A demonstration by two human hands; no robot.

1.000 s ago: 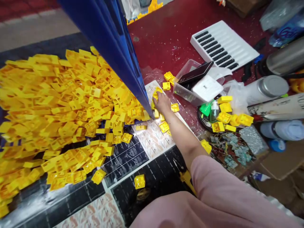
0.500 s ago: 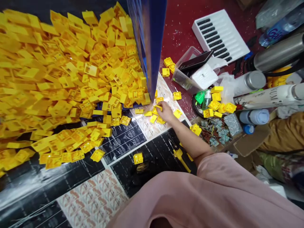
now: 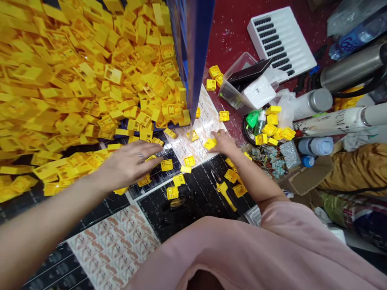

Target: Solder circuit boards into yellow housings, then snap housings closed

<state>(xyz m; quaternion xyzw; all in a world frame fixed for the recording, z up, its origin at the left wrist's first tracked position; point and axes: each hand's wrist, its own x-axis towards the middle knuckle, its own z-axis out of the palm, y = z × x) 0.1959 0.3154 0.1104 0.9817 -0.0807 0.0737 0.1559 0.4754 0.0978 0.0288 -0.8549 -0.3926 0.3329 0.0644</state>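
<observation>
My left hand (image 3: 130,163) hovers over the near edge of the big heap of yellow plastic parts (image 3: 81,80), palm down with fingers spread and a ring on one finger. It holds nothing that I can see. Beside the blue upright panel (image 3: 199,52), my right hand (image 3: 223,143) reaches over the patterned sheet, its fingers at a yellow part (image 3: 210,143); whether they grip it is unclear. Several loose yellow parts lie between the hands, one of them (image 3: 166,164) flat on the dark surface.
A yellow-handled tool (image 3: 226,196) lies on the dark surface near my body. Right of the panel stand a clear plastic box (image 3: 232,96), a white tray (image 3: 305,48) with black pieces, and bottles (image 3: 316,146). A small yellow pile (image 3: 269,129) sits beside the box.
My left hand and forearm have come into view from the left. My right hand has moved slightly right. Loose yellow parts near the sheet have shifted and spread towards my body.
</observation>
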